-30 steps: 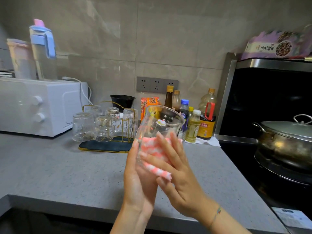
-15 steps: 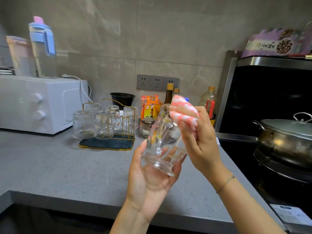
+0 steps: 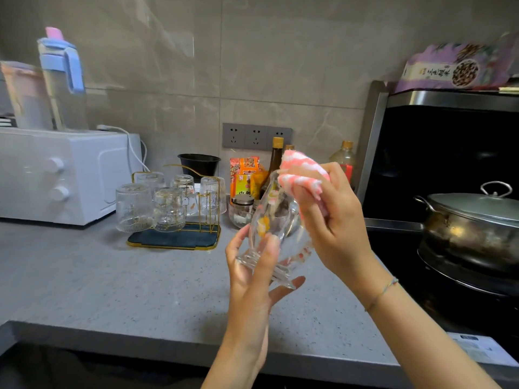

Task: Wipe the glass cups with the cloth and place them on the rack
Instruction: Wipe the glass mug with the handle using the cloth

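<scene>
A clear glass cup [image 3: 276, 228] with small orange and red prints is tilted in mid-air over the counter, base toward me, mouth pointing away and up. My left hand [image 3: 252, 272] grips its thick base from below, thumb across the front. My right hand [image 3: 334, 220] holds a pink-and-white striped cloth [image 3: 302, 174] bunched at the cup's mouth. Behind, at centre left, a gold wire rack [image 3: 209, 209] on a dark tray holds several clear glasses upside down, among them a ribbed glass [image 3: 133, 207].
A white oven [image 3: 64, 175] with jugs on top stands at the left. Bottles, an orange packet [image 3: 244, 175] and a small jar [image 3: 241, 210] line the wall. To the right a lidded steel pot [image 3: 471, 226] sits on a dark stove. Grey counter [image 3: 112, 284] lies in front.
The cup has been turned from mouth-up to base toward me. My right hand has lifted the cloth from the cup's side to its mouth. My left hand now holds the base.
</scene>
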